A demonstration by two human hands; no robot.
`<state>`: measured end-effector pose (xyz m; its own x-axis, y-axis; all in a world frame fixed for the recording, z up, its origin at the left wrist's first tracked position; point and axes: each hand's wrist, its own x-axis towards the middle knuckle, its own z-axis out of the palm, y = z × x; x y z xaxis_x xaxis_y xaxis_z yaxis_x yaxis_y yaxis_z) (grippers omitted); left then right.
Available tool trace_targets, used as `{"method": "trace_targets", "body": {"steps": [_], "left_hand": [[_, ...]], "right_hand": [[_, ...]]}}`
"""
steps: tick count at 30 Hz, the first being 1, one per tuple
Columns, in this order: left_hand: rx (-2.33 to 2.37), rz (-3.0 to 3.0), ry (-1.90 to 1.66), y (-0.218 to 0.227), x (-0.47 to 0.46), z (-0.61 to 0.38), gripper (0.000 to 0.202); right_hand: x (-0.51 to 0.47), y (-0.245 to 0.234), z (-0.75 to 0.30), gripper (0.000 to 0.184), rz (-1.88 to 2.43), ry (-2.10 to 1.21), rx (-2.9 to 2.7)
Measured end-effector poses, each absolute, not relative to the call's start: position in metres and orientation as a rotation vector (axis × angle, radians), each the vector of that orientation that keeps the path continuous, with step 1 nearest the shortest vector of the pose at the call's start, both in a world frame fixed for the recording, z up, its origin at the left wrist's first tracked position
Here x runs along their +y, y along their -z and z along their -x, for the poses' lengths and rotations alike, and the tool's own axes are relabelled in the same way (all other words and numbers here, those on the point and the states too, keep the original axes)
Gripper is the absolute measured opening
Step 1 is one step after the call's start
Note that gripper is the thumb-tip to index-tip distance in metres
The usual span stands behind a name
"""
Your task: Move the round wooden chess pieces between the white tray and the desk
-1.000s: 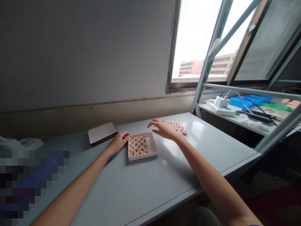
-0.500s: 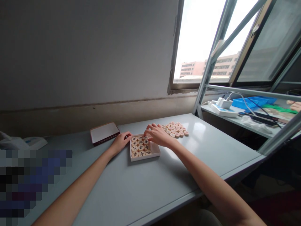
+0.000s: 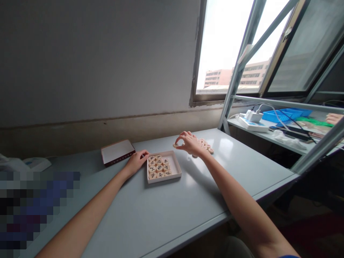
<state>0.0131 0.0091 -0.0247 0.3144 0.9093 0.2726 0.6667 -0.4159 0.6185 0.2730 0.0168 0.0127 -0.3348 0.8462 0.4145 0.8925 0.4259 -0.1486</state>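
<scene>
Grey table [image 3: 129, 215], box [image 3: 175, 167] of discs [image 3: 159, 167], shaded wall [image 3: 107, 64], bright window [image 3: 223, 39]

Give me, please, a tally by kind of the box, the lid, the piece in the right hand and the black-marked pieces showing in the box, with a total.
Box: 1
Lid: 1
Piece in the right hand: 1
Black-marked pieces showing in the box: 11
Total: 14
The pile is partly hidden, so left uncounted.

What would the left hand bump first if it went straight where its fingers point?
Probably the box, at its far left corner beside the left hand; I can't tell if they touch.
</scene>
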Motion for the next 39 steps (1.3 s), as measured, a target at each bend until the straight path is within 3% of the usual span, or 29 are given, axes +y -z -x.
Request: {"method": "trace_targets", "body": {"steps": [5,13,19,28,32,39], "left_hand": [[1.419,-2.187,-0.852,0.024,0.009,-0.014,0.029],[1.409,-2.209,-0.855,0.026,0.009,-0.013,0.029],[1.398,-2.216,-0.85,0.028,0.012,-0.012,0.029],[1.42,-2.197,-0.832,0.025,0.01,-0.013,0.029],[1.414,-2.195,-0.844,0.026,0.01,-0.013,0.029],[1.398,-2.201,-0.868,0.028,0.012,-0.012,0.028]], "right_hand": [[0.019,-0.007,-0.284,0.024,1.71,0.268,-2.198],[-0.006,-0.023,-0.245,0.024,1.16,-0.144,-2.674],[-0.01,-0.015,-0.231,0.019,1.129,-0.082,-2.696],[0.007,-0.025,-0.281,0.019,1.472,-0.004,-2.467],[0.012,-0.02,-0.291,0.03,1.677,0.01,-2.402],[-0.008,-0.031,-0.252,0.031,1.099,-0.376,-2.66]]}}
